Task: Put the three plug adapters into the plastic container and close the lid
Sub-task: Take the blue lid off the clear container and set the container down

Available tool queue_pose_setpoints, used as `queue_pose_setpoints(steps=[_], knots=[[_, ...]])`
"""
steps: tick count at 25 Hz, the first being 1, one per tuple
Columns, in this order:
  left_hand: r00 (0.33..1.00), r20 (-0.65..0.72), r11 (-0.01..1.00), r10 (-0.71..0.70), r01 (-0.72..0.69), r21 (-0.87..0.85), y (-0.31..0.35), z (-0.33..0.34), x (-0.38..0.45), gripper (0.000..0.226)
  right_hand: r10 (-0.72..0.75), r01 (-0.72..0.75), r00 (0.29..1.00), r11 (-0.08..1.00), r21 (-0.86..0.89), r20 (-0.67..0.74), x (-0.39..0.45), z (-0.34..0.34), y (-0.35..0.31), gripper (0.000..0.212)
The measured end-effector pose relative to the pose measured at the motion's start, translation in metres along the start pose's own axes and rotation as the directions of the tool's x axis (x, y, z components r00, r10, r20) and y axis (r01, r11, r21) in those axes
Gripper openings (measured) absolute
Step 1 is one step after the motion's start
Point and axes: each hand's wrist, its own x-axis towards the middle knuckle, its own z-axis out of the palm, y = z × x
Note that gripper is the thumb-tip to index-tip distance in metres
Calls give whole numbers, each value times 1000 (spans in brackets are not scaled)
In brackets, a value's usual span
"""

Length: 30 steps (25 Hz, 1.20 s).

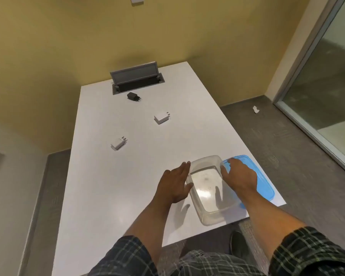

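Left hand: the left hand [175, 184] lies flat with fingers straight and together, palm turned to the left long wall of the plastic container [209, 188]; its fingertips reach the far left corner of the rim, holding nothing.
Right hand: the right hand [238, 176] is spread over the right long wall of the container, fingers curled down over the rim; whether it presses the wall I cannot tell.
Container: clear and lidless, it stands between the two hands at the near right corner of the desk [116, 196], its near short end at the desk's near edge.
Container axis: long axis runs from the near edge toward the far edge, tilted slightly left; the opening faces up.
Lid: the blue lid [265, 188] lies flat just right of the container, along the desk's right edge, partly under the right hand.
Near white adapter: the near white adapter [119, 143] lies toward the left edge at mid-desk, well apart from both hands, pins pointing far-right.
Far white adapter: the far white adapter [161, 117] lies near the desk's middle, farther out, pins pointing right.
Black adapter: the black adapter [133, 96] lies near the far edge, just in front of the cable hatch [135, 76], pins pointing right.
Open room: bare desk lies between the hands and all three adapters; the hatch flap stands raised at the far edge.
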Motion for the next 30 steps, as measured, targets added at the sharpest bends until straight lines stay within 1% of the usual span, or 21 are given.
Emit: queue_pose_setpoints(steps=[2, 5, 7, 12, 15, 17, 21, 23, 26, 30], knots=[[997, 73, 1000, -25, 25, -2, 2, 2, 3, 78, 47, -45, 997, 999, -29, 66, -2, -1, 6, 53], [991, 132, 998, -37, 31, 46, 0, 9, 4, 76, 32, -26, 995, 998, -58, 92, -8, 4, 15, 57], [988, 149, 998, -43, 37, 45, 2, 11, 5, 75, 12, -5, 996, 997, -80, 87, -9, 5, 19, 56], [987, 155, 998, -53, 46, 49, 3, 15, 8, 72, 6, 5, 994, 995, -102, 112, -9, 6, 19, 47], [984, 174, 998, -46, 36, 60, 2, 17, 7, 70, 10, 3, 992, 995, -105, 129, -10, 4, 18, 37], [983, 175, 998, -46, 37, 57, 1, 20, 7, 71, 31, -13, 988, 993, -119, 151, -11, 2, 18, 30], [983, 178, 997, -44, 33, 65, 1, 22, 7, 72, 67, -28, 975, 983, -182, 213, -13, 4, 21, 24], [983, 178, 997, -43, 31, 67, 1, 22, 7, 72, 84, -46, 969, 986, -163, 233, -13, 9, 23, 22], [982, 183, 997, -44, 32, 67, 0, 20, 6, 72, 93, -81, 962, 995, -58, 257, -13, 15, 26, 20], [978, 190, 996, -90, 85, 32, -1, 16, 4, 73, 45, -41, 964, 999, -24, 261, -13, 16, 22, 18]])
